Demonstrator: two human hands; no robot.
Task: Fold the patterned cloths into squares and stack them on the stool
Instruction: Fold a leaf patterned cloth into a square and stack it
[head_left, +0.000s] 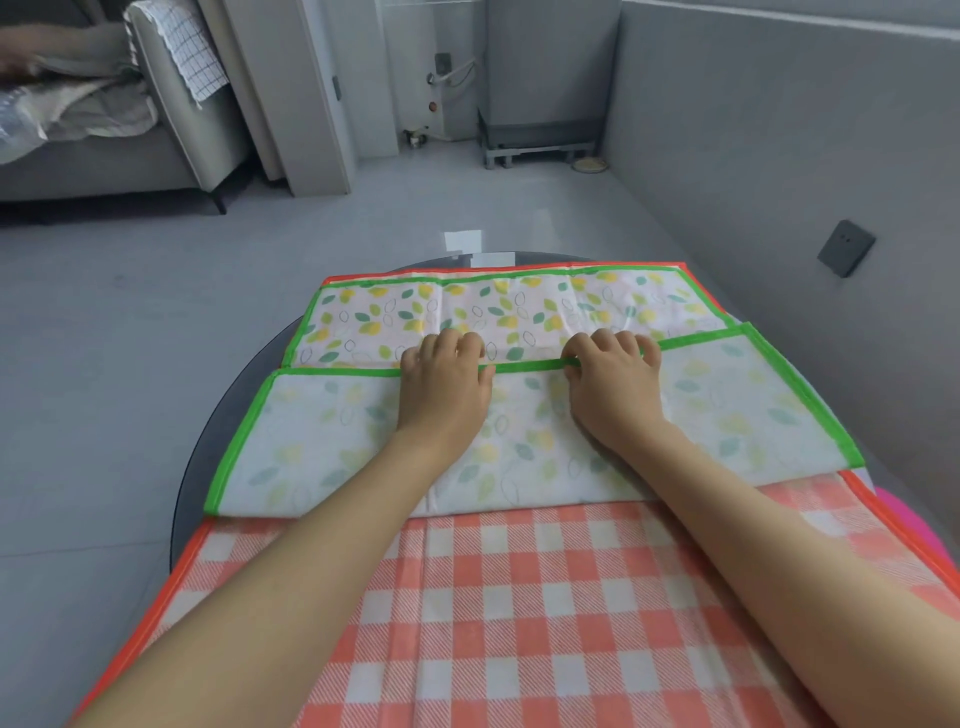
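Hands, left hand and right hand, fingers curled, gripping leaf-print cloth hem.

We find no readable text, label, brand, number or sign on any cloth, wall or appliance in our view.

A leaf-print cloth with a green border lay on a red checked cloth, which covered a round dark table. The near half of the leaf-print cloth was folded over toward the far side, its paler back facing up. The left hand and the right hand each gripped the folded green edge, fingers curled over it, side by side near the middle. A grey sofa stood at the far left on the grey floor.
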